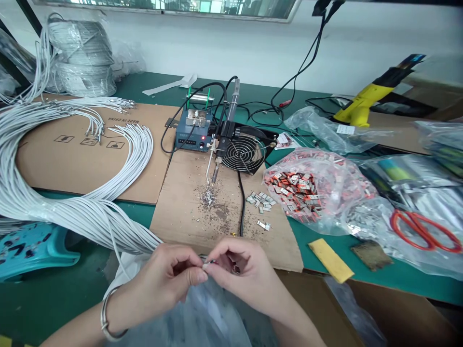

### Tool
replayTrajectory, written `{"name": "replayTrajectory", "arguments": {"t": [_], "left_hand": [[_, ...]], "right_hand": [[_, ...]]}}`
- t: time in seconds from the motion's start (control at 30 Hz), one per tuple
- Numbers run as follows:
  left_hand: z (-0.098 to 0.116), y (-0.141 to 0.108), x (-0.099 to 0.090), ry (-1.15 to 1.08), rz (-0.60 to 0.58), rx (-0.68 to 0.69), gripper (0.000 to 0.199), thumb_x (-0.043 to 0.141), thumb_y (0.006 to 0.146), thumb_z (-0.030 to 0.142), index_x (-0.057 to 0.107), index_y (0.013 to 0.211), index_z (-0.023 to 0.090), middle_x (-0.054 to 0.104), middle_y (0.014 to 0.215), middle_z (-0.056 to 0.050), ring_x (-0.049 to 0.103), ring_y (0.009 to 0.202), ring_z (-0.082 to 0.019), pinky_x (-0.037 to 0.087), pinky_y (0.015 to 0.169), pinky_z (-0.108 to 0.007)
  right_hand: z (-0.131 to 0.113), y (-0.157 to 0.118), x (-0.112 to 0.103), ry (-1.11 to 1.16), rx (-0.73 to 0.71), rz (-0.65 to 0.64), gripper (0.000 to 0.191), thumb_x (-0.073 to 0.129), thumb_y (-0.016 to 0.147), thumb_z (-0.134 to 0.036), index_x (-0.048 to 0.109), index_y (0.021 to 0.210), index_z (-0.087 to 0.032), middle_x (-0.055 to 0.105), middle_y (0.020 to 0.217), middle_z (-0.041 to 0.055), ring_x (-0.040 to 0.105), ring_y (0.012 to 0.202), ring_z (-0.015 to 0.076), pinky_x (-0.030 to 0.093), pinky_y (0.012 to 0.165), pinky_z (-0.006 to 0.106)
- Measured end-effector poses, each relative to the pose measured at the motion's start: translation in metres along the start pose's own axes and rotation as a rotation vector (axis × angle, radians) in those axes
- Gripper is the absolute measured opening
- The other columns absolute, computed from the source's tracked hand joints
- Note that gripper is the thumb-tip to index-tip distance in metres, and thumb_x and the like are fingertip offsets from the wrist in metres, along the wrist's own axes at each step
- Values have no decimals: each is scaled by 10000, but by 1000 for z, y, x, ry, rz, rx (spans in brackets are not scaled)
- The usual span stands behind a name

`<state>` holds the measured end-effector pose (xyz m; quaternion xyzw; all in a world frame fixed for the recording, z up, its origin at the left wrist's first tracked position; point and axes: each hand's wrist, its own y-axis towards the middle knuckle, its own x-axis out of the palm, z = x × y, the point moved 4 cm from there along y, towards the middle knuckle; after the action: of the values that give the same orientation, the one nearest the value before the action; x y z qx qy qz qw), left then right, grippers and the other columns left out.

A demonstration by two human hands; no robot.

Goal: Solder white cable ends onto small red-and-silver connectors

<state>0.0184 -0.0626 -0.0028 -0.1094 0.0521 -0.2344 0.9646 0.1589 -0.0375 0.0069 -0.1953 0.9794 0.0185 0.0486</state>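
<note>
My left hand (177, 272) and my right hand (242, 267) meet at the front edge of the bench, fingertips almost touching. Between them is a tiny pale piece with a dark metallic end (209, 263), too small to name surely. Thumb and forefinger are pinched on both hands. Some small shiny metal parts (235, 267) show inside the curled fingers of my right hand. One loose white cable (116, 236) drops from the big cable bundle (90, 217) and passes behind my left hand, where its end is hidden.
Ahead, a soldering station (193, 130) holds an upright iron (226, 130) over solder scraps (209, 196), beside a fan (244, 153). Small metal pieces (261, 201) lie on cardboard (181, 193). At right are a bag of orange-and-metal parts (300, 193), a yellow sponge (331, 260) and red scissors (423, 231).
</note>
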Motion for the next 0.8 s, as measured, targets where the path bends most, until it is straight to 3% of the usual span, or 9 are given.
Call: {"name": "replayTrajectory", "arguments": {"t": [0.1,0.3,0.37,0.47,0.53,0.6,0.67,0.8], "left_hand": [[1,0,2,25,7,29,248,535,824,318,543,666,127,424,475,59,418,409,-53,313,413,-149],[-6,5,6,-162,11,6,298,551,807,379,503,643,135,442,469,51,448,413,-64,341,417,-152],[-7,6,4,-201,3,-5,324,565,793,413,519,645,128,464,486,39,464,405,-66,341,409,-153],[-8,3,-1,-272,-27,-42,357,584,765,468,556,694,120,519,549,12,487,394,-68,349,391,-156],[-8,1,-4,-302,-56,-60,368,572,770,485,569,724,120,526,555,9,478,385,-63,350,387,-154],[-8,-1,-5,-296,-105,-69,373,540,794,488,574,733,122,508,530,17,450,376,-52,332,381,-145],[-6,-2,-4,-265,-157,-62,382,512,813,490,575,730,122,480,504,29,402,363,-39,301,374,-140],[-4,-3,-2,-199,-212,-48,413,486,820,509,566,704,121,433,480,48,321,345,-26,260,367,-146]], "right_hand": [[6,-3,4,133,40,33,147,695,651,-207,603,544,-162,490,467,-34,368,426,80,274,408,205],[31,-8,34,701,65,282,192,723,665,-290,606,556,-184,539,487,-24,459,444,107,358,455,235],[30,-7,35,840,53,295,226,730,667,-285,581,528,-187,456,432,-49,407,421,92,343,449,229],[20,-5,14,926,-67,335,305,700,715,-274,523,481,-187,267,388,-87,273,396,71,285,433,206],[13,-4,-1,741,-103,301,226,689,731,-275,581,548,-197,329,422,-76,300,425,75,280,443,204],[6,-2,-7,402,-70,162,54,709,708,-227,667,742,-219,474,525,-47,394,489,88,312,469,209],[-2,-1,-6,107,-60,-4,214,713,690,-165,675,892,-227,556,632,-24,473,567,107,358,515,221],[-21,0,-2,-199,-174,-209,91,672,730,-128,675,800,-185,590,672,-4,522,639,118,386,598,238]]}}
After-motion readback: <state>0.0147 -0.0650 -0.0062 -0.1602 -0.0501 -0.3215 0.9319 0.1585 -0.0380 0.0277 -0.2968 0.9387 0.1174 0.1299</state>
